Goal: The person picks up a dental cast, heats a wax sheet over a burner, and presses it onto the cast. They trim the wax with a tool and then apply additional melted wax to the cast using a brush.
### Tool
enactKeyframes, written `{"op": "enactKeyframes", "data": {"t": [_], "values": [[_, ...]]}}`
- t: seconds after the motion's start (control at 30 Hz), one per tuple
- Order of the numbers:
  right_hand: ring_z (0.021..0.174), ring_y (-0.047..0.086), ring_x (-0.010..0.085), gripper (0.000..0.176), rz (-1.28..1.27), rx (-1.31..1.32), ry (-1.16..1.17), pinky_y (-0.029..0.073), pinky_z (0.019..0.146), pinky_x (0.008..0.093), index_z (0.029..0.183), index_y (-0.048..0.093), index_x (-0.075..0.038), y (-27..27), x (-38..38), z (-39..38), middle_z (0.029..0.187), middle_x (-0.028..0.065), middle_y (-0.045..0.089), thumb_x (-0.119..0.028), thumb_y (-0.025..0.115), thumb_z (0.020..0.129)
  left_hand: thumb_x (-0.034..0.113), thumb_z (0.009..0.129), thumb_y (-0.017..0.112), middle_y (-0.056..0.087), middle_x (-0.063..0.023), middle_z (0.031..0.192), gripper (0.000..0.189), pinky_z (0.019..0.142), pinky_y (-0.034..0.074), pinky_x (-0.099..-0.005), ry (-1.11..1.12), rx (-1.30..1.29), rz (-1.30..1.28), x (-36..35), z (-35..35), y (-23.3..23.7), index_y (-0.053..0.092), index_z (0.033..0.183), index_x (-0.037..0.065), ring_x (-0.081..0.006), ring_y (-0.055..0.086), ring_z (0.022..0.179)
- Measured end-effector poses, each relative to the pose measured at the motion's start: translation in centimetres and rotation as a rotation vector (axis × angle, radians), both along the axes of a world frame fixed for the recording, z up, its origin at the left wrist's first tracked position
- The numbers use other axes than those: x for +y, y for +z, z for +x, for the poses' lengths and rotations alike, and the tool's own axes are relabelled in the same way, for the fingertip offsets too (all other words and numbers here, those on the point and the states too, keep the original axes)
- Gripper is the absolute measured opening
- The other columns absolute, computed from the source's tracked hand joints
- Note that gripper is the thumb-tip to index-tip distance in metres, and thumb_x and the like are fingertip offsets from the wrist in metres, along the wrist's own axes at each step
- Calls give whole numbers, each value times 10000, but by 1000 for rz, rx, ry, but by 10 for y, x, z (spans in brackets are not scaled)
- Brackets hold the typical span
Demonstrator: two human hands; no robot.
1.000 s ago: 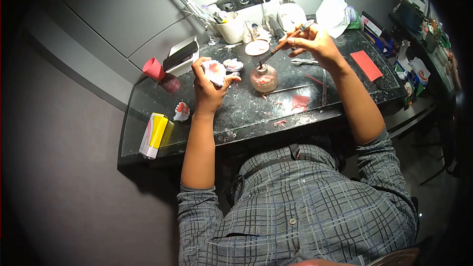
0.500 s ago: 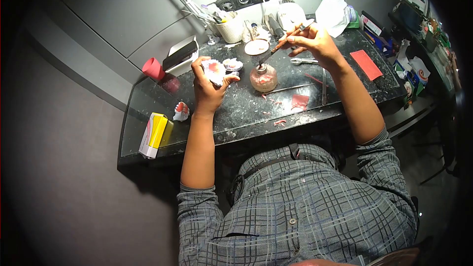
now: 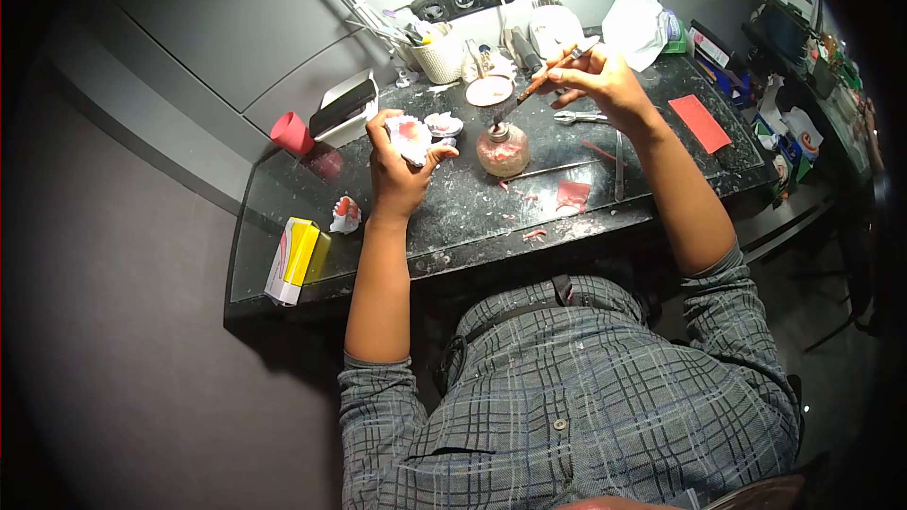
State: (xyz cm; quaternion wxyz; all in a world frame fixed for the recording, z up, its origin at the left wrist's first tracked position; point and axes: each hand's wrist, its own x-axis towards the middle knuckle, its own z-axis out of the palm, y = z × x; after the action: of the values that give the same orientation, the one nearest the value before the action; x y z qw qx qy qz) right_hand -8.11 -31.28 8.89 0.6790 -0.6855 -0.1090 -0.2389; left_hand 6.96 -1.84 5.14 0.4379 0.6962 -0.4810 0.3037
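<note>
My left hand (image 3: 397, 179) is wrapped round a white plaster dental cast (image 3: 409, 140) with pink wax on it, tilted up toward me. In my right hand (image 3: 609, 90) is a wax knife (image 3: 535, 87) with a brown handle, gripped between the fingers. Its dark blade points down to the top of a round glass spirit burner (image 3: 503, 157); I cannot make out a flame. Just behind the left hand lies another plaster cast (image 3: 444, 125). A small white piece with pink-red wax (image 3: 346, 214) lies left of my forearm.
A red wax sheet (image 3: 700, 124) and a smaller wax piece (image 3: 573, 195) lie on the dark bench (image 3: 444, 227) among scraps. Metal tools (image 3: 619, 165) lie at right. A yellow-and-white box (image 3: 294, 262), a red cup (image 3: 292, 133) and a tool pot (image 3: 440, 59) stand around the edges.
The view has shifted very slightly. Both hands keep their holds, and the knife blade stays at the top of the burner.
</note>
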Motion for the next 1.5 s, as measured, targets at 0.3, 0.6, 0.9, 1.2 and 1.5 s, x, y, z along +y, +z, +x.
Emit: {"op": "enactKeyframes", "data": {"t": [0.3, 0.6, 0.9, 1.2, 1.5], "values": [[910, 752, 256, 241, 139, -31, -130, 654, 729, 344, 1103, 622, 71, -12, -6, 15, 1023, 200, 727, -92, 703, 944, 332, 670, 960, 576, -162, 1085, 852, 794, 532, -406, -14, 5, -4, 0, -1, 1, 399, 1233, 27, -316, 644, 896], [900, 752, 249, 221, 144, -7, -157, 656, 719, 335, 1095, 626, 70, -10, -5, 16, 1019, 192, 729, -92, 689, 959, 345, 681, 953, 589, -159, 1041, 850, 785, 534, -402, -24, 22, -5, 0, -4, 3, 399, 1242, 26, -312, 649, 882], [890, 753, 241, 221, 142, -42, -161, 653, 711, 327, 1086, 637, 65, -7, -3, 12, 1001, 185, 734, -96, 701, 950, 339, 674, 955, 592, -168, 1045, 855, 780, 537, -409, -20, 30, 13, 1, -4, 1, 397, 1244, 32, -316, 653, 880], [894, 753, 245, 230, 173, -21, -170, 650, 720, 325, 1076, 635, 78, -4, -1, 9, 1004, 187, 732, -95, 707, 943, 319, 659, 969, 592, -136, 1009, 853, 776, 540, -380, -68, 119, 32, 2, -5, 0, 409, 1238, 39, -270, 640, 867], [889, 752, 247, 227, 227, 163, -57, 630, 736, 323, 1074, 643, 51, -13, -9, 12, 1022, 169, 730, -139, 668, 951, 420, 613, 972, 560, -110, 1032, 915, 816, 529, -351, -69, 165, 55, 3, -7, -1, 418, 1232, 36, -223, 601, 906]]}}
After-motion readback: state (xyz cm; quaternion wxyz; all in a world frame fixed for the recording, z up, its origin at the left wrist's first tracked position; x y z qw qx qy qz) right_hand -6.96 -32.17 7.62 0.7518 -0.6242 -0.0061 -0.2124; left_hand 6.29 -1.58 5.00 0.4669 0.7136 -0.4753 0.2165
